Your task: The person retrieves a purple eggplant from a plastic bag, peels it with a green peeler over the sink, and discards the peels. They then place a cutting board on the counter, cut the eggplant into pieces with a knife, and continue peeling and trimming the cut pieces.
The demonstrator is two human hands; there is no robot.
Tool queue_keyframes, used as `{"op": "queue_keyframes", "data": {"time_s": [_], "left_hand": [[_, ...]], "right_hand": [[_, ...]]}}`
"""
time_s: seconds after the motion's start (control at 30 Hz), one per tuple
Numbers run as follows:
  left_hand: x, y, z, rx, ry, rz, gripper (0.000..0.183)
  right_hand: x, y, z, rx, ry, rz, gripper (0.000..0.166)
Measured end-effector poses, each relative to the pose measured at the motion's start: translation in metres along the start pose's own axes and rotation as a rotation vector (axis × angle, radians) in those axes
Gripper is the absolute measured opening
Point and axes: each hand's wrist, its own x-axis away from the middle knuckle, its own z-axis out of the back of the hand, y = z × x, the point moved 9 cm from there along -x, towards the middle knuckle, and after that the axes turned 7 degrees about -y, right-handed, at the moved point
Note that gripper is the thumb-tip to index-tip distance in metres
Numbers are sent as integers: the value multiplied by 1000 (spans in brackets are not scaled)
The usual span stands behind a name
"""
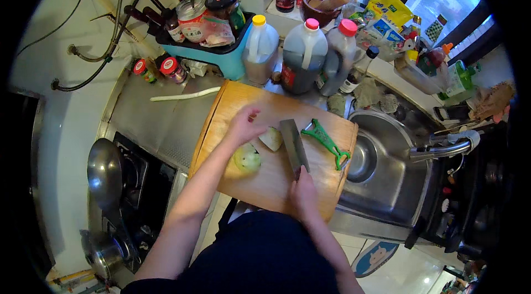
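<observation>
A wooden cutting board (265,103) lies before me on the counter. My right hand (305,194) grips the handle of a broad cleaver (295,142), whose blade points away from me over the board. Beside the blade's left face sits a pale cut vegetable piece (272,139). My left hand (245,126) is over the board with its fingers curved and apart; the thumb is close to that piece, and whether they touch is unclear. A larger pale-green vegetable piece (247,158) rests nearer to me, partly behind my left forearm. Right of the cleaver lies a green peeler (325,140).
A steel sink (386,186) with a faucet (439,152) adjoins the board's right side. Large plastic jugs (304,59) stand behind it, beside a blue caddy (207,59) of jars. Leftward are a long white stalk-like item (184,95) and a stove with a wok (105,167).
</observation>
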Motion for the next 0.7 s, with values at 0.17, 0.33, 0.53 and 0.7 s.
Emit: {"op": "queue_keyframes", "data": {"time_s": [0.17, 0.33, 0.53, 0.7], "left_hand": [[7, 35, -64, -693, -339, -55, 86], [-3, 22, -83, -847, -373, -71, 69], [-10, 20, -15, -169, -234, -2, 53], [58, 110, -48, 1153, -866, -9, 67]], "right_hand": [[-3, 10, -11, -25, 67, -56, 50], [0, 8, -16, -29, 106, -163, 52], [4, -1, -14, 127, 34, -267, 55], [10, -19, -4, 183, -69, -155, 62]]}}
